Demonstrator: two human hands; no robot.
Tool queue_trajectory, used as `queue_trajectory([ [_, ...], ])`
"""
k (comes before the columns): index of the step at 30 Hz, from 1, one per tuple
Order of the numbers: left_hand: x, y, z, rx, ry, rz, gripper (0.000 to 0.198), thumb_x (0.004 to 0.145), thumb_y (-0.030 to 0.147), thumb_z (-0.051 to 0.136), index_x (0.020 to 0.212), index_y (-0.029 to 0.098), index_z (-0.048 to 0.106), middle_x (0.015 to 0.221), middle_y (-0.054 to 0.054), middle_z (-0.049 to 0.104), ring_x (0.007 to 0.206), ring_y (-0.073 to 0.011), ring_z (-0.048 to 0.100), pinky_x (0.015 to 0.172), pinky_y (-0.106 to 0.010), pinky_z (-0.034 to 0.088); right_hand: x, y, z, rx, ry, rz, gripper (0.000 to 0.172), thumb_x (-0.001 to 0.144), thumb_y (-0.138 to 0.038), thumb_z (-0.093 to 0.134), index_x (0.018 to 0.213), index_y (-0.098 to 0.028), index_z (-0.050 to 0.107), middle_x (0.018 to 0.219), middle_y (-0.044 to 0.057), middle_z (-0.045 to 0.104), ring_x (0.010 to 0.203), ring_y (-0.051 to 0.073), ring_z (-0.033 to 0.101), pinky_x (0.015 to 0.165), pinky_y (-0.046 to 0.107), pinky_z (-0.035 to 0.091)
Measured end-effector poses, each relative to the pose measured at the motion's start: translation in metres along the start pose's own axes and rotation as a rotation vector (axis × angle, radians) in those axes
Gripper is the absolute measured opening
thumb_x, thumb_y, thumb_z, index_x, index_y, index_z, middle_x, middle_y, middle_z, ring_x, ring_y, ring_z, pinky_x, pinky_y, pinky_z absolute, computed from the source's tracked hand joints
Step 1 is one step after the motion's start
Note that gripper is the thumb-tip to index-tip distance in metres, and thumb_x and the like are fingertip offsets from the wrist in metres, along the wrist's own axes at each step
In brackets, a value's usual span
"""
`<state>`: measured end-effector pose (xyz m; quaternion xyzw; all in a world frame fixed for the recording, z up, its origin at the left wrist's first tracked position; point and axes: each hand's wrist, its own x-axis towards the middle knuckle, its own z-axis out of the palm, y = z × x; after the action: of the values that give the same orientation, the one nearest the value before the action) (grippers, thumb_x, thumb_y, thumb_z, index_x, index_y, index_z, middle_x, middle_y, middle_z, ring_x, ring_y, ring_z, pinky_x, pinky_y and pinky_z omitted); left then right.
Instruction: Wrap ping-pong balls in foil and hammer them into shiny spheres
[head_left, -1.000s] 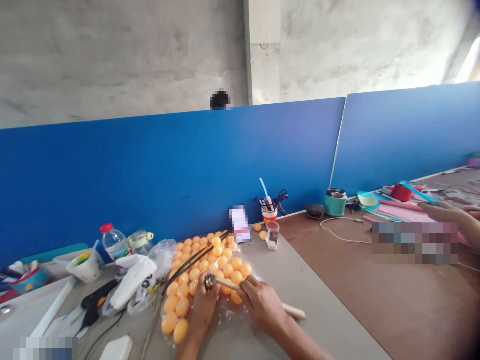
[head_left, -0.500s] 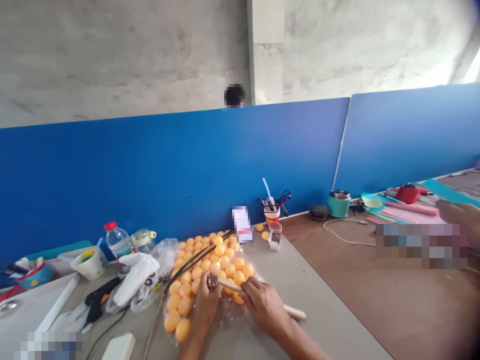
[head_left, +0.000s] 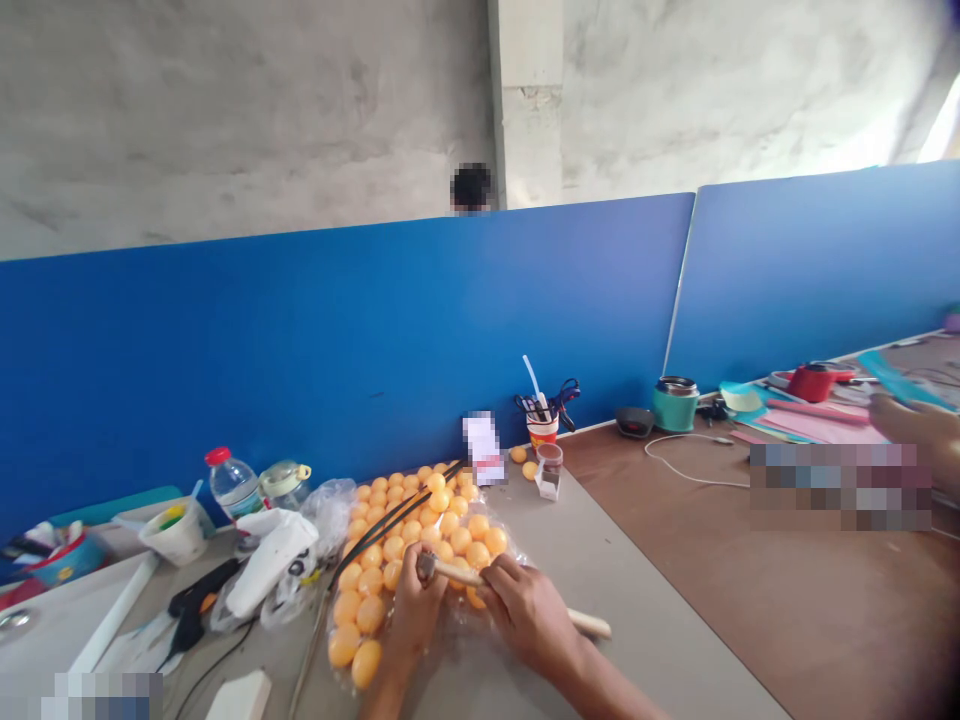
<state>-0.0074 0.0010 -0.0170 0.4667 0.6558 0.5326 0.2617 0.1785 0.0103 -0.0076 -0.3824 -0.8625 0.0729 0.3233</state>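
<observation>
My left hand (head_left: 414,612) and my right hand (head_left: 527,613) are both closed round a wooden-handled stick tool (head_left: 589,623) with a metal tip, held level over a clear plastic bag of orange ping-pong balls (head_left: 390,545). The left fingers pinch the stick near its metal end; the right hand wraps its middle, with the handle end poking out to the right. Two thin black rods (head_left: 386,525) lie slanted across the bag. Two loose orange balls (head_left: 521,461) rest farther back.
A blue partition (head_left: 337,350) backs the grey desk (head_left: 637,620). At left are a black glue gun (head_left: 191,605), white bags, a water bottle (head_left: 231,483) and cups. A pen cup (head_left: 541,428), a small jar and a teal mug (head_left: 674,403) stand behind. Another person's hand (head_left: 911,430) holds coloured paper at right.
My hands stay on the stick over the balls, barely shifted. The other person's hand at the right has moved, and the view has swung slightly.
</observation>
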Motion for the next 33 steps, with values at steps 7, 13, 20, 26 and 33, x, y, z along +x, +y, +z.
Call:
queue_trajectory([
  [7, 0.0018, -0.0031, -0.0012, -0.027, -0.017, -0.002, 0.032, 0.066, 0.028, 0.056, 0.097, 0.019, 0.055, 0.086, -0.004, 0.062, 0.078, -0.0208, 0.060, 0.071, -0.033, 0.049, -0.0005, 0.0014, 0.0017, 0.000, -0.003, -0.011, 0.018, 0.092, -0.018, 0.045, 0.078, -0.020, 0.056, 0.080, 0.002, 0.063, 0.062, 0.013, 0.057, 0.057, 0.024, 0.032],
  [13, 0.0000, 0.0036, 0.0005, -0.046, -0.023, -0.013, 0.028, 0.064, 0.025, 0.054, 0.091, 0.020, 0.055, 0.076, -0.001, 0.059, 0.069, -0.0190, 0.057, 0.065, -0.030, 0.048, 0.0000, 0.0021, 0.0002, -0.016, -0.020, -0.004, 0.021, 0.092, -0.020, 0.045, 0.075, -0.020, 0.056, 0.076, 0.002, 0.062, 0.061, 0.013, 0.057, 0.056, 0.025, 0.031],
  [20, 0.0009, -0.0008, -0.0016, -0.088, -0.050, -0.009, 0.029, 0.064, 0.026, 0.055, 0.092, 0.019, 0.056, 0.081, -0.002, 0.059, 0.072, -0.0190, 0.056, 0.064, -0.030, 0.047, 0.0000, 0.0014, 0.0013, -0.016, 0.015, -0.003, 0.020, 0.092, -0.020, 0.045, 0.074, -0.020, 0.055, 0.076, 0.001, 0.062, 0.059, 0.012, 0.055, 0.055, 0.024, 0.030],
  [26, 0.0007, 0.0001, -0.0033, -0.184, -0.026, 0.010, 0.032, 0.066, 0.027, 0.058, 0.097, 0.019, 0.057, 0.087, -0.002, 0.059, 0.078, -0.0185, 0.056, 0.070, -0.029, 0.048, 0.0003, 0.0029, -0.0004, 0.004, 0.054, -0.012, 0.020, 0.092, -0.019, 0.043, 0.077, -0.020, 0.056, 0.076, 0.001, 0.061, 0.058, 0.012, 0.054, 0.055, 0.024, 0.030],
  [33, -0.0008, 0.0063, 0.0005, -0.298, -0.039, -0.071, 0.047, 0.063, 0.036, 0.067, 0.105, 0.020, 0.056, 0.096, -0.006, 0.063, 0.086, -0.0209, 0.062, 0.075, -0.031, 0.050, 0.0002, 0.0060, -0.0019, 0.024, 0.060, -0.027, 0.020, 0.095, -0.020, 0.041, 0.083, -0.020, 0.057, 0.078, 0.002, 0.062, 0.061, 0.012, 0.055, 0.058, 0.023, 0.032],
])
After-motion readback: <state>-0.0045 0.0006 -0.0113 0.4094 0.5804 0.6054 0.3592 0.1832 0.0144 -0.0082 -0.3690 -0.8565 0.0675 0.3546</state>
